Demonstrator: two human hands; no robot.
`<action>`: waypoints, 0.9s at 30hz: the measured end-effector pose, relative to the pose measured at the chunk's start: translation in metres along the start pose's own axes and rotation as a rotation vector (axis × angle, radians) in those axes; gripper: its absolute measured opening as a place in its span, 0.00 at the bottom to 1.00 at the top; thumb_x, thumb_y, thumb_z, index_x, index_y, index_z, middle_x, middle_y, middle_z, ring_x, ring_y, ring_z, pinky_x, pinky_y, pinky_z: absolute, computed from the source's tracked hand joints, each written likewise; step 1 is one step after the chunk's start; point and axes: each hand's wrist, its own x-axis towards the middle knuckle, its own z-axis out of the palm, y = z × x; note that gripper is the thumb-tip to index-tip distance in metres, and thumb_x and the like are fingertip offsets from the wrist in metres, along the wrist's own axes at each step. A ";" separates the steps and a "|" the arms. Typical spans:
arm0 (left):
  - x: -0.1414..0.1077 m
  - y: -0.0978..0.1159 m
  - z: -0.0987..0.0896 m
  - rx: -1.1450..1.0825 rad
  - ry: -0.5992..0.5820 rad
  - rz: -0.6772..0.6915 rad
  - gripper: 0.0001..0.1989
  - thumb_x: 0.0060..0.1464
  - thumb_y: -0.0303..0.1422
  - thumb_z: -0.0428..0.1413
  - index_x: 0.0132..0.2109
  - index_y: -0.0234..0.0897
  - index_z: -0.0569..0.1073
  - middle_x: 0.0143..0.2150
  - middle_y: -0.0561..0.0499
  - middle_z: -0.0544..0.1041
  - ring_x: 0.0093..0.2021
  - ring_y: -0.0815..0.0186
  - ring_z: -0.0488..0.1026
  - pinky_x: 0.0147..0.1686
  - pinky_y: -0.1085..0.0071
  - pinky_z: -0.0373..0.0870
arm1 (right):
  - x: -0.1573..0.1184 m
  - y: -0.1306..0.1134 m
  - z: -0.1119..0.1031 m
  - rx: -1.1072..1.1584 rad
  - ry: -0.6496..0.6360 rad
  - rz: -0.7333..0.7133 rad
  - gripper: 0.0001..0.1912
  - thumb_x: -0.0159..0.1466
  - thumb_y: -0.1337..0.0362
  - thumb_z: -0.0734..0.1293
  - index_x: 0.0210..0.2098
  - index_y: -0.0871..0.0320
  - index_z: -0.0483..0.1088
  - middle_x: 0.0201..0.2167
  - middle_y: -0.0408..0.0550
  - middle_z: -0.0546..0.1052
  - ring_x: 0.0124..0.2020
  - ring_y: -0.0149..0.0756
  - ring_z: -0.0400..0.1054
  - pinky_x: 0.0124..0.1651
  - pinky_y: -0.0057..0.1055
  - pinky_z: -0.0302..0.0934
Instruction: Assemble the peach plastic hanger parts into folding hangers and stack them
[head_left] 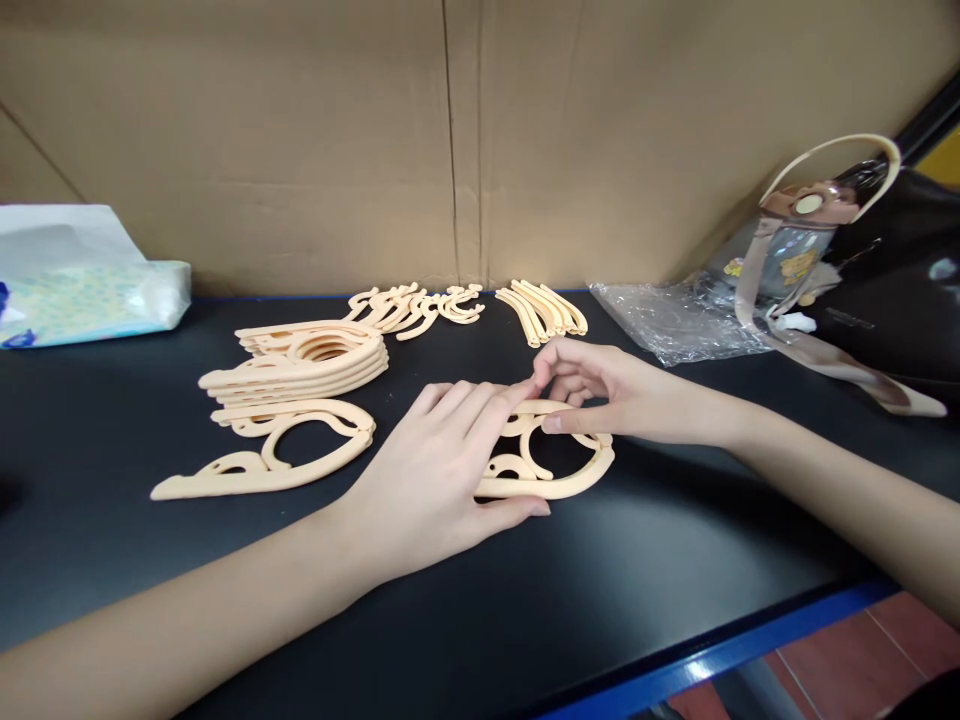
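Observation:
A cream plastic folding hanger (574, 488) lies folded on the black table in front of me. My left hand (450, 470) covers its left end, with the thumb along the near edge and the fingers over the far side. From the right, my right hand (600, 395) holds the hanger's far edge, thumb on top and the other fingers curled; its fingertips meet those of the left hand. What lies beneath the left palm is hidden. To the left rest a single folded hanger (247, 484) and a stack of folded hangers (330, 375).
Along the back lie several loose hanger hooks (397, 310) and a bunch of curved hanger arms (541, 310). A clear plastic bag (660, 325), a strapped water bottle (799, 250) and a black bag (892, 290) sit at right. A tissue pack (90, 295) is at left, before a cardboard wall (300, 140).

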 end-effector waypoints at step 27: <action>-0.038 -0.043 -0.080 0.187 -0.046 -0.047 0.23 0.54 0.45 0.56 0.56 0.46 0.69 0.53 0.51 0.75 0.56 0.48 0.69 0.58 0.49 0.62 | -0.004 -0.018 0.025 0.266 -0.036 0.023 0.17 0.64 0.66 0.71 0.52 0.59 0.69 0.36 0.44 0.80 0.34 0.29 0.74 0.42 0.30 0.70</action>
